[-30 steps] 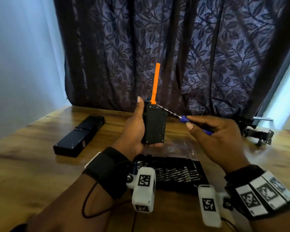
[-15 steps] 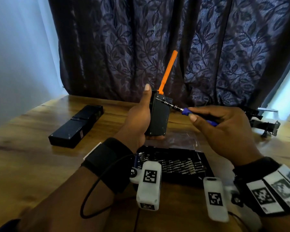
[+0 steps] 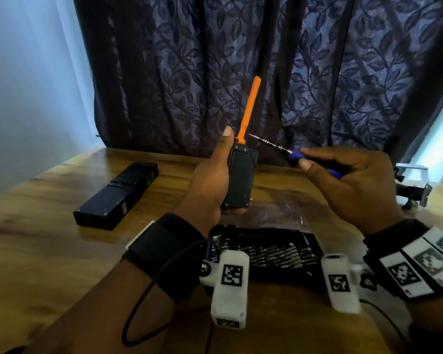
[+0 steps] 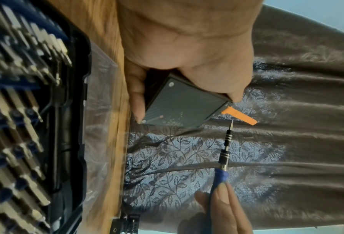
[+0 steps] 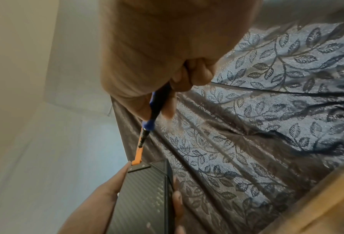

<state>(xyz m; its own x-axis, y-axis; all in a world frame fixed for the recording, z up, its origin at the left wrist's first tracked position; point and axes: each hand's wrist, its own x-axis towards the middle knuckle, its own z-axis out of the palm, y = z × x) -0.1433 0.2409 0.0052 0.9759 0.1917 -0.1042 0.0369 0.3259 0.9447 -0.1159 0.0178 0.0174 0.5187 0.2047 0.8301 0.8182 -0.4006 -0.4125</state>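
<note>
The screwdriver (image 3: pixel 279 148) tip has backed off the top of the black device (image 3: pixel 241 180) and now hangs just right of its orange antenna (image 3: pixel 250 108), not touching. From the left: a long black box (image 3: pixel 115 198) lies on the wooden table (image 3: pixel 36 251), then the left hand (image 3: pixel 207 187) grasps the device upright above the table, thumb up its edge. Right of it, the right hand (image 3: pixel 351 185) pinches the screwdriver's blue handle, with the open bit case (image 3: pixel 312 241) lying below both hands.

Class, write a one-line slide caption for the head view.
Left hand holds a black device upright; right hand points a blue screwdriver at its top.
</note>
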